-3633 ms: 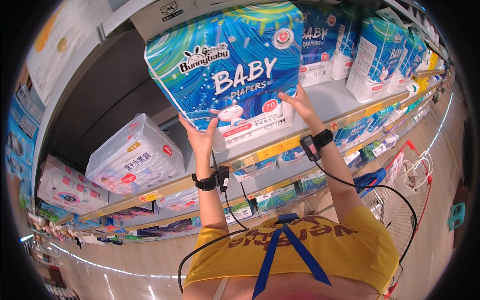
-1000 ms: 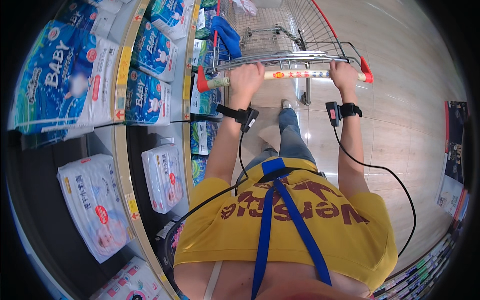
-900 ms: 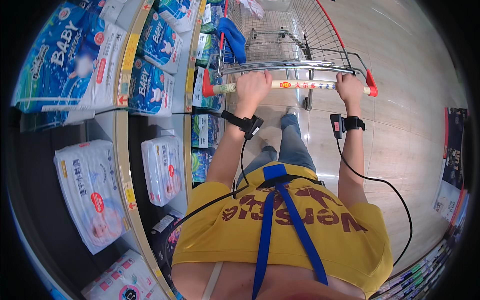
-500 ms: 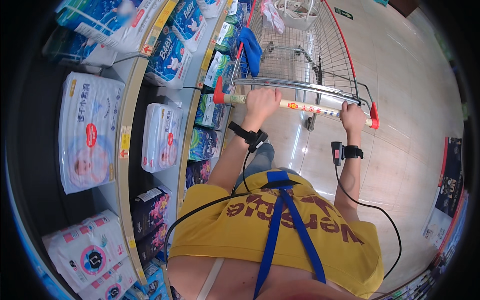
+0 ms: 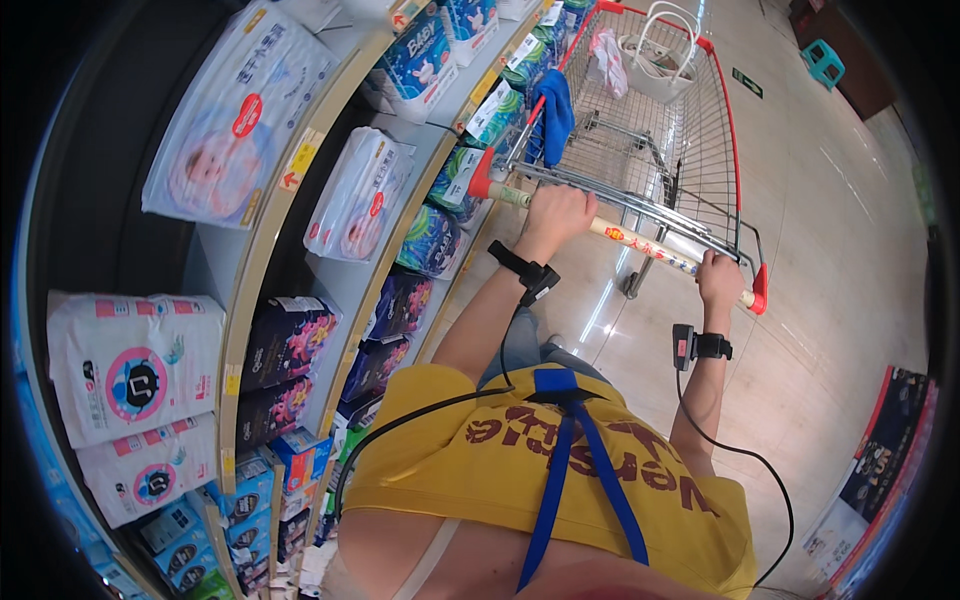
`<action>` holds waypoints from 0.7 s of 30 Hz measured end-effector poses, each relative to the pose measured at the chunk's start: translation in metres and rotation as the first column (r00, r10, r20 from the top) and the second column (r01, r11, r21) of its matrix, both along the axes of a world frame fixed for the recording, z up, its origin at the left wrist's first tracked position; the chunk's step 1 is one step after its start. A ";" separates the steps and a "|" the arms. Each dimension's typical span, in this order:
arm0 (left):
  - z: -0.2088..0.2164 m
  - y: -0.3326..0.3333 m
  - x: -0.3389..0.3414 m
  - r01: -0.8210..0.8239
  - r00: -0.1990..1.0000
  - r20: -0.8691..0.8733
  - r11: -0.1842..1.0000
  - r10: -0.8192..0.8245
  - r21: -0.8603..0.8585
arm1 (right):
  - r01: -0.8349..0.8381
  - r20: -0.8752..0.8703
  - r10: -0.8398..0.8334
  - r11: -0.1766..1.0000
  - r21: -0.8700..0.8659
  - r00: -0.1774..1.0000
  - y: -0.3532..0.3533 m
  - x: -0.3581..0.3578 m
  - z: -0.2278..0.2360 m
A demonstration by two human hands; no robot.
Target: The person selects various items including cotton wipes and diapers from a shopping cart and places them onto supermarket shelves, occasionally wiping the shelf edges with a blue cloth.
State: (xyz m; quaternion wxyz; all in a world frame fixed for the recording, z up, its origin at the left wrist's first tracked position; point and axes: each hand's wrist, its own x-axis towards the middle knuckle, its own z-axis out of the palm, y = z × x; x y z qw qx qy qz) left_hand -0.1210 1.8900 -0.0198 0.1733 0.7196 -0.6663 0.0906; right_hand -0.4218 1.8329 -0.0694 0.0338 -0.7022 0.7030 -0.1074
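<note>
Both of my hands are wrapped round the cream handle (image 5: pixel 640 243) of a wire shopping cart (image 5: pixel 690 150) with red trim. My left hand (image 5: pixel 562 213) grips it near its left end, and my right hand (image 5: pixel 719 279) near the right end; the fingers curl over the bar. A blue cloth (image 5: pixel 553 117) hangs over the cart's left rim. Inside the basket, toward its far end, sit a white handled bag (image 5: pixel 657 72) and a pink-and-white plastic bag (image 5: pixel 607 62). Black straps with small devices are on both wrists.
Shelves of packaged goods run close along my left, with white diaper packs (image 5: pixel 243 125), dark flowered packs (image 5: pixel 290 345) and blue packs (image 5: pixel 430 240). Pale tiled floor (image 5: pixel 800 250) lies to the right. A teal stool (image 5: pixel 823 64) stands far right; a dark display (image 5: pixel 885 440) is at the right edge.
The cart now sits further right in view and is angled more to the right. Shelf goods have shifted, with lower packs showing more. Both hands keep their hold on the handle.
</note>
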 end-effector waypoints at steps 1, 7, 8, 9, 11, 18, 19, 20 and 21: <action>0.000 0.005 0.003 0.018 0.999 -0.042 0.998 -0.015 0.057 | 0.009 0.025 -0.010 0.999 0.041 1.000 0.006 0.005 0.003; 0.019 0.021 0.052 0.334 0.821 -0.525 0.934 -0.224 0.124 | -0.265 0.382 0.218 0.962 0.074 0.898 -0.003 0.085 0.043; 0.027 0.027 0.070 0.418 0.606 -0.719 0.906 -0.340 -0.075 | -0.313 0.406 0.284 0.950 0.005 0.868 -0.005 0.114 0.056; 0.047 0.033 0.090 0.406 0.621 -0.700 0.909 -0.351 -0.096 | -0.354 0.428 0.350 0.932 -0.073 0.833 -0.007 0.147 0.073; 0.089 0.065 0.133 0.207 0.758 -0.580 0.953 -0.299 -0.221 | -0.471 0.577 0.463 0.869 -0.149 0.673 -0.002 0.211 0.105; 0.166 0.176 0.294 -0.480 0.860 -0.498 0.519 0.115 -0.708 | -0.726 0.886 0.464 0.608 -0.320 -0.002 -0.022 0.458 0.148; 0.174 0.192 0.309 -0.531 0.846 -0.500 0.389 0.187 -0.753 | -0.696 0.851 0.525 0.602 -0.392 -0.024 -0.021 0.489 0.160; 0.185 0.206 0.323 -0.512 0.858 -0.477 0.374 0.189 -0.773 | -0.656 0.803 0.594 0.591 -0.469 -0.040 -0.022 0.515 0.176; 0.188 0.228 0.337 -0.553 0.785 -0.364 0.302 0.501 -0.777 | -0.634 0.763 0.645 0.568 -0.524 -0.052 -0.010 0.548 0.187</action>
